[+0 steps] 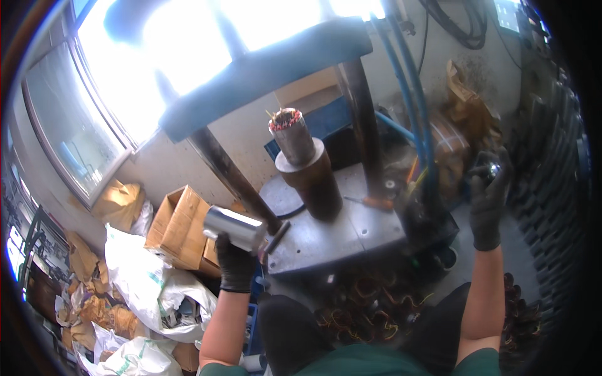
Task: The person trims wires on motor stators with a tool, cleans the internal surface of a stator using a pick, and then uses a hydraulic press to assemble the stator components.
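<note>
My left hand, in a black glove, is closed round a shiny metal cylinder and holds it near the left front corner of the press bed. My right hand, also gloved, is raised at the right with its fingers curled round a small shiny metal piece; its kind cannot be made out. Between them, a grey metal sleeve with red and yellowish wire ends at its top stands upright on a dark collared post. Neither hand touches this stack.
The press bed carries a dark rod and an orange-handled tool. A blue crossbeam spans above on dark columns. Cardboard boxes and white sacks crowd the left; wound wire coils lie below; dark stacked parts line the right.
</note>
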`<move>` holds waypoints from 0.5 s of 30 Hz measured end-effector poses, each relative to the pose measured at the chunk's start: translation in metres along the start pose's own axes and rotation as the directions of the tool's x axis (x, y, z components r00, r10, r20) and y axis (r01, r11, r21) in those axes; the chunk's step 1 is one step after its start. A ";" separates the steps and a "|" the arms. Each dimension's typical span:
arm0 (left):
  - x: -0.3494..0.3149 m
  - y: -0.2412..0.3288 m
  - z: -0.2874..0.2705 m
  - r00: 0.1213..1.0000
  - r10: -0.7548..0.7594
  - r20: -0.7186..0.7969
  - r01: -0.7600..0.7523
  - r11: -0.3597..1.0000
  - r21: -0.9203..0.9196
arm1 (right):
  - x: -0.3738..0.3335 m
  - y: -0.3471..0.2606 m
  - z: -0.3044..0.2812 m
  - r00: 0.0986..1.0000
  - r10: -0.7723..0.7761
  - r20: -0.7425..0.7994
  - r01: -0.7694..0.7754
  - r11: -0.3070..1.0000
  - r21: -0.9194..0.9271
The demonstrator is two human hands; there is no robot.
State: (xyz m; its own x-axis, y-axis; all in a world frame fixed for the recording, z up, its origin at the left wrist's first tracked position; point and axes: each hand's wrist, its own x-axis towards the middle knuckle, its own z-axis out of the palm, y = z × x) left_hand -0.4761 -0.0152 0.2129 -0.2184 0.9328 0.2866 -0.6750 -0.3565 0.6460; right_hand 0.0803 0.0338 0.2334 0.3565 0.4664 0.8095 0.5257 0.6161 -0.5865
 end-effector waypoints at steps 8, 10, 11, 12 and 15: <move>0.171 -0.019 0.110 0.972 0.234 0.000 -0.234 0.972 0.037 | 0.001 -0.001 -0.001 0.992 -0.123 -0.015 0.122 0.990 -0.066; 0.204 -0.023 0.122 0.942 0.333 -0.045 -0.327 0.939 0.107 | 0.001 -0.001 -0.001 0.992 -0.129 -0.014 0.128 0.989 -0.069; 0.219 -0.025 0.129 0.918 0.388 -0.076 -0.375 0.916 0.141 | 0.001 -0.002 -0.001 0.993 -0.115 -0.007 0.115 0.993 -0.039; 0.233 -0.028 0.136 0.916 0.384 -0.115 -0.370 0.920 0.128 | 0.001 -0.002 -0.001 0.995 -0.100 0.000 0.100 0.995 -0.010; 0.266 -0.039 0.153 0.852 0.449 -0.268 -0.426 0.894 0.143 | -0.001 -0.004 -0.002 0.991 -0.130 -0.016 0.129 0.991 -0.047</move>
State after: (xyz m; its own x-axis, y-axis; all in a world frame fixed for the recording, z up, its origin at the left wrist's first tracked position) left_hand -0.3999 0.2383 0.3727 -0.6782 0.6491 0.3446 -0.4093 -0.7231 0.5565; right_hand 0.0796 0.0294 0.2356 0.2975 0.3727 0.8790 0.6027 0.6407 -0.4757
